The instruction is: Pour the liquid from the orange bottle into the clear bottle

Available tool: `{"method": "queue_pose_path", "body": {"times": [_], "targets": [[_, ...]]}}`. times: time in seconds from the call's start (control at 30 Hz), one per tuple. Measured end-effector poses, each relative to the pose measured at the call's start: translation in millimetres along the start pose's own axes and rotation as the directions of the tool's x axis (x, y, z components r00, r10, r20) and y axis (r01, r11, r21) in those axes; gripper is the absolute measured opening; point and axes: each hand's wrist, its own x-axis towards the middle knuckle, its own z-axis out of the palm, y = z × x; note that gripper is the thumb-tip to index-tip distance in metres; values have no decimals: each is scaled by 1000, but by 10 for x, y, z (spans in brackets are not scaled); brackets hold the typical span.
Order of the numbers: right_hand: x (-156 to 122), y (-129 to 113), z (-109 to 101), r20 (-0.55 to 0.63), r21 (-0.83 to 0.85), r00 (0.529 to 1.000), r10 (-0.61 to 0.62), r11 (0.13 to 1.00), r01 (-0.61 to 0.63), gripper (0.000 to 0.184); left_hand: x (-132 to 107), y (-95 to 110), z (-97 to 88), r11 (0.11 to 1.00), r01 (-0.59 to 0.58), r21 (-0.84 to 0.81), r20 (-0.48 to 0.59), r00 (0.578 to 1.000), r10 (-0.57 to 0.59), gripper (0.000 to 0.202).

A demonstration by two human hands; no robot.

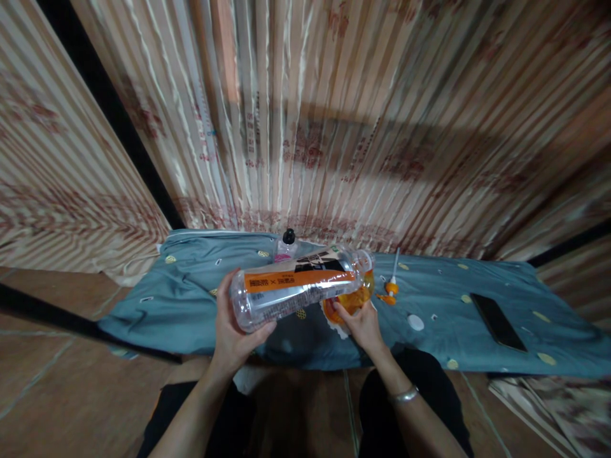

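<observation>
My left hand [232, 331] is wrapped round the base of a clear plastic bottle [296, 286] with an orange label. The bottle lies almost level, its mouth pointing right. Under that mouth my right hand [361, 323] grips a small clear container of orange liquid [351, 300]. Both are held just above a blue-grey patterned cloth [191, 299] spread on the floor. A silver bangle sits on my right wrist.
A small bottle with a black cap [287, 245] stands behind the big one. An orange pump nozzle with a white tube [392, 280], a white round cap [415, 322] and a black phone [498, 320] lie on the cloth to the right. Striped curtains hang behind. Tiled floor lies at left.
</observation>
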Motion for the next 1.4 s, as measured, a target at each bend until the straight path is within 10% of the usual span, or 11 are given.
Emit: {"method": "queue_pose_path", "body": {"times": [0.77, 1.4], "targets": [[5, -3, -3, -10, 20, 1000, -28, 999, 28, 66, 19, -13, 2, 992, -128, -5, 21, 992, 128, 95], [10, -14, 6, -8, 13, 999, -42, 999, 42, 68, 7, 44, 18, 998, 54, -35, -6, 999, -54, 99]]}}
